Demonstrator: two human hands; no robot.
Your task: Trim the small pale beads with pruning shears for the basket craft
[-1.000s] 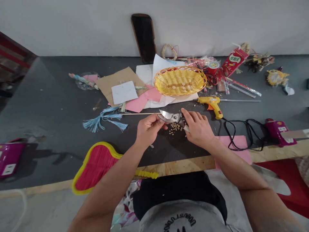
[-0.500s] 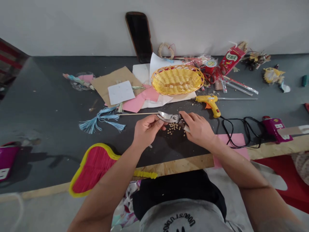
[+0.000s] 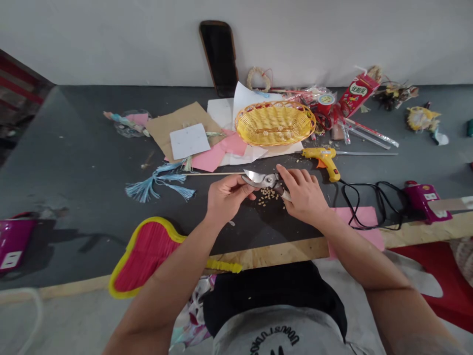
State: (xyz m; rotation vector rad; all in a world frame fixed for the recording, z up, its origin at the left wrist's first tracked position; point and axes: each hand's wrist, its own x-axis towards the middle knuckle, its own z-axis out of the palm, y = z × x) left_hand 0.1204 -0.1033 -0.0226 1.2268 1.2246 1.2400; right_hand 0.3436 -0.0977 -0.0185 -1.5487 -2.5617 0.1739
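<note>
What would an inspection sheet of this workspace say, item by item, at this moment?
Surface: dark grey table with a plywood edge.
Job's things: metal shears; wooden stick running up to the blades; tan crumbs on the table below them.
Grips: left hand holds the shears near the blades; right hand holds the handle end.
Clutter: wicker basket, glue gun, blue tassel, cardboard.
Cables: black cord looping toward a magenta socket.
Surroundings: white wall, dark board leaning against it.
Other people: nothing seen.
</note>
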